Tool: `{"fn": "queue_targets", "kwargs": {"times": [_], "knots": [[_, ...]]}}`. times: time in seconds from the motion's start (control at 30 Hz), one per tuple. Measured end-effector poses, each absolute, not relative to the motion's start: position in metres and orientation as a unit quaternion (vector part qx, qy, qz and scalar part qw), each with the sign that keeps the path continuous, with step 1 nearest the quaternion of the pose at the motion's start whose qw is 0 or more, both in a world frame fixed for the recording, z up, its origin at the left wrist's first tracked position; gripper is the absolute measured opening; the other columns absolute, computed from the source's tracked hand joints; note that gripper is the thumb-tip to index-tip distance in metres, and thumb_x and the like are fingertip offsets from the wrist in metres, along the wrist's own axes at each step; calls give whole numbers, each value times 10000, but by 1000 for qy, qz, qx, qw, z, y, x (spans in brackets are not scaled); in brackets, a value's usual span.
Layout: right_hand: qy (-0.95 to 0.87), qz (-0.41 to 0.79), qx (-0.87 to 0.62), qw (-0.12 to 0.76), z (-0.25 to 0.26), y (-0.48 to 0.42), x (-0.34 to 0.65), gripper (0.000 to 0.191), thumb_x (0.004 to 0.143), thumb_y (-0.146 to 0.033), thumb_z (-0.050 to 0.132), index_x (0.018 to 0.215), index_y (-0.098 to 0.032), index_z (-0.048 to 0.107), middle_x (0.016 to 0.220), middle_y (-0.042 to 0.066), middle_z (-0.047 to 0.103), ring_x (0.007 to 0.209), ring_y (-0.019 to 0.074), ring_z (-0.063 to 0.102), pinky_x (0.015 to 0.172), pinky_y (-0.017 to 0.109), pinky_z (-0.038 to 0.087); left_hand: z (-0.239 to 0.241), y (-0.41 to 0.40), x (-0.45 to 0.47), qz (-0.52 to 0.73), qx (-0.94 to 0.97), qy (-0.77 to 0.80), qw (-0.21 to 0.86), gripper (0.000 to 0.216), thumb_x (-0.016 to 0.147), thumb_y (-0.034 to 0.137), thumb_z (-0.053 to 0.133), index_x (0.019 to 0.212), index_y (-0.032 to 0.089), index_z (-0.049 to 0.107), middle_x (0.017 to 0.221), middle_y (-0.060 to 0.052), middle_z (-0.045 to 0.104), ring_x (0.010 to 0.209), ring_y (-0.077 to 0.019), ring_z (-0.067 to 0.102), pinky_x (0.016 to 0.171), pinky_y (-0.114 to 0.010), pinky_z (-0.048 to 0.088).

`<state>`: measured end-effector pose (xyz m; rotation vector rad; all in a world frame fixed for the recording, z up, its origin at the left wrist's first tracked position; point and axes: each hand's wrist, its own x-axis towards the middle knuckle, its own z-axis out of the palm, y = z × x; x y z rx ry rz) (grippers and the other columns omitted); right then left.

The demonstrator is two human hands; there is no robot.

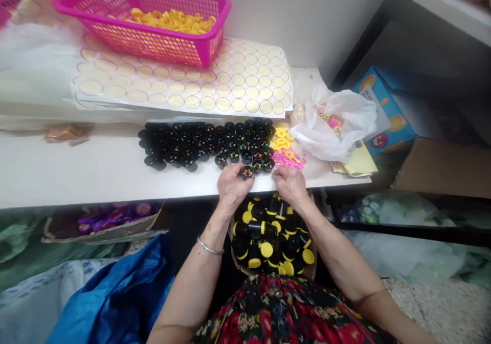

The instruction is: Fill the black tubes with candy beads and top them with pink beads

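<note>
My left hand (231,186) is curled at the front edge of the white table (95,172), its fingertips pinching a small open black cup (247,172) with coloured beads inside. My right hand (289,184) is closed just right of it, fingers bent near a pile of pink beads (288,159); what it holds is hidden. A cluster of several open black cups (199,144) filled with beads stands behind the hands. Yellow lids (283,138) lie beside them. Below the table edge, a box on my lap (311,271) holds several black cups capped with yellow lids (266,231).
A pink basket (143,19) of yellow lids sits on sheets of round stickers (184,83) at the back. A white plastic bag (333,124) with coloured beads lies right. A blue carton (383,108), a cardboard box (441,167) and a blue bag (115,298) surround me.
</note>
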<state>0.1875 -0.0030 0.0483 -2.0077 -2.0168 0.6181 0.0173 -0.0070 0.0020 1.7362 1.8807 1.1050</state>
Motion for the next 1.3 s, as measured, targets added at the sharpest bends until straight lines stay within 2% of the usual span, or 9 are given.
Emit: {"fn": "queue_targets", "kwargs": {"times": [0.17,0.37,0.47,0.63,0.9,1.13,1.3], "knots": [[-681,235,-690,61,59,3,185,247,764,-185,478,762,-195,725,828,70,718,851,209,632,701,269,411,4,-8,18,388,615,662,182,257,623,281,675,875,227,677,820,4,636,786,-175,560,727,-292,459],[-641,229,-716,156,42,1,184,227,751,-198,509,779,-187,734,775,60,718,788,182,638,726,254,439,6,-9,15,388,626,647,198,265,618,264,680,881,234,670,822,9,639,804,-179,545,739,-297,452],[-631,221,-723,174,36,1,184,186,751,-223,539,739,-178,719,747,63,703,759,182,628,709,256,441,5,-9,14,389,628,642,203,265,616,263,684,878,232,668,831,9,645,808,-183,546,741,-302,452],[-697,175,-660,217,30,-8,188,243,811,-186,460,785,-165,700,797,69,659,764,170,595,724,258,433,3,-9,13,406,621,634,216,265,612,255,693,875,230,671,861,2,652,837,-192,558,763,-312,457],[-703,103,-676,193,27,-17,181,239,849,-181,445,787,-181,676,797,60,610,737,167,550,682,258,397,1,-11,11,423,626,617,222,269,611,251,718,876,228,674,858,2,652,827,-188,552,763,-308,457],[-769,108,-563,284,48,-22,158,273,920,-211,387,884,-181,657,835,62,607,776,152,559,718,249,423,2,-12,10,418,645,602,217,220,633,206,683,851,230,679,822,9,655,806,-179,548,748,-296,449],[-813,89,-521,243,55,-9,139,289,919,-231,416,798,-196,676,829,55,613,818,167,543,743,269,412,7,-13,11,408,644,611,210,165,680,217,630,836,223,684,822,-4,667,795,-180,547,735,-296,446]]}}
